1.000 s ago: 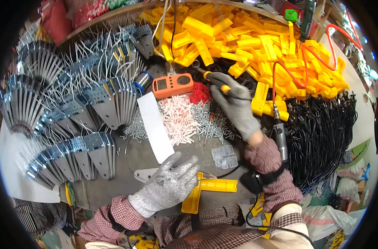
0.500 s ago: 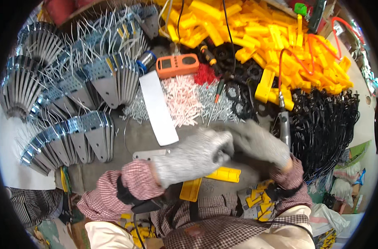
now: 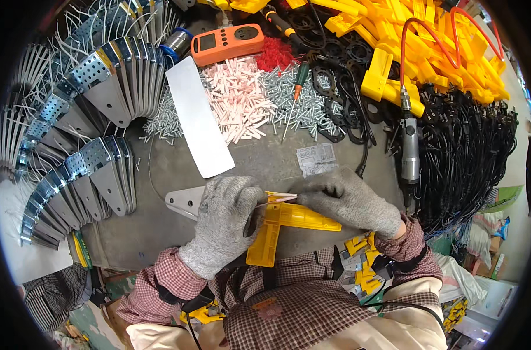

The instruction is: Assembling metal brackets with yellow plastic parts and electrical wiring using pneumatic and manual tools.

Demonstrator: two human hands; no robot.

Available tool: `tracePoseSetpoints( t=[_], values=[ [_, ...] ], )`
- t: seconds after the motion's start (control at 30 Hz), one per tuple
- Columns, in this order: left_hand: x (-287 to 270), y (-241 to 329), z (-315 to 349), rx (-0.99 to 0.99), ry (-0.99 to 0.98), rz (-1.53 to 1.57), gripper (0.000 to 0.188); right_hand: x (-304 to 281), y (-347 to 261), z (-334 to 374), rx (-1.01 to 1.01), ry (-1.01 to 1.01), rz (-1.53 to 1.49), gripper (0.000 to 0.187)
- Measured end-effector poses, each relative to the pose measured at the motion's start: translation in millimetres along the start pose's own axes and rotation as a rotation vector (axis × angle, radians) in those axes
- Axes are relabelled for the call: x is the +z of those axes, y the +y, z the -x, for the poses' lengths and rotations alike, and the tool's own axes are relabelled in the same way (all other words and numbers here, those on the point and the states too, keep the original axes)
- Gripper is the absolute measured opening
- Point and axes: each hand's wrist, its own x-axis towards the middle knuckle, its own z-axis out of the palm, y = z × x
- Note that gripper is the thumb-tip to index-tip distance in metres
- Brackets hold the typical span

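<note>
My left hand, in a grey knit glove, is closed with its fingertips on thin pale wires. From the other side my right hand, gloved alike, pinches the wires' far end. What lies inside the fingers is hidden. A flat grey metal bracket with holes lies partly under my left hand. Below the wires are two yellow plastic housings, one upright and one slanting right, their ends close together on the worktable.
Fanned metal brackets with white wires stand at left. A white strip, pink sleeves, screws, a screwdriver and an orange meter lie ahead. At right are a pneumatic driver, black cords and heaped yellow housings.
The view has shifted. My hands were blurred and close together; now they are apart with the pale wires stretched between them. A small printed sheet beyond my right hand has come into view.
</note>
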Motion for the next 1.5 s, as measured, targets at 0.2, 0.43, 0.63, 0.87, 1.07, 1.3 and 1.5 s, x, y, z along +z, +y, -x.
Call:
tracePoseSetpoints(
  t=[0.2, 0.43, 0.63, 0.87, 1.07, 1.3, 1.5],
  values=[
    [-4.8, 0.8, 2.3, 0.029, -0.045, -0.05, 0.045, -6.6, -17.4, -11.7, 0.206, -0.157, -0.226, 0.028],
    [-13.7, 25.5, 22.2, 0.155, -0.17, -0.348, 0.043, 14.4, 10.9, -43.1, -0.265, 0.394, 0.423, 0.016],
    [-20.5, 32.8, 6.3, 0.085, -0.178, -0.335, 0.025, 16.1, 19.4, -48.1, -0.229, 0.404, 0.386, 0.015],
    [-22.6, 41.9, -0.7, 0.053, -0.255, -0.339, 0.021, 18.0, 23.4, -46.8, -0.218, 0.436, 0.414, 0.012],
    [-8.7, 27.5, -16.6, -0.007, -0.193, 0.007, 0.032, 21.8, 31.7, -47.9, -0.292, 0.497, 0.372, 0.012],
    [-4.3, 27.4, -18.1, -0.017, -0.213, -0.126, 0.03, 24.7, 34.6, -48.7, -0.305, 0.441, 0.391, 0.013],
    [-15.5, 13.5, -0.7, 0.244, -0.392, -0.214, 0.027, -6.4, 25.0, -50.5, -0.361, 0.422, 0.534, 0.022]
  ],
)
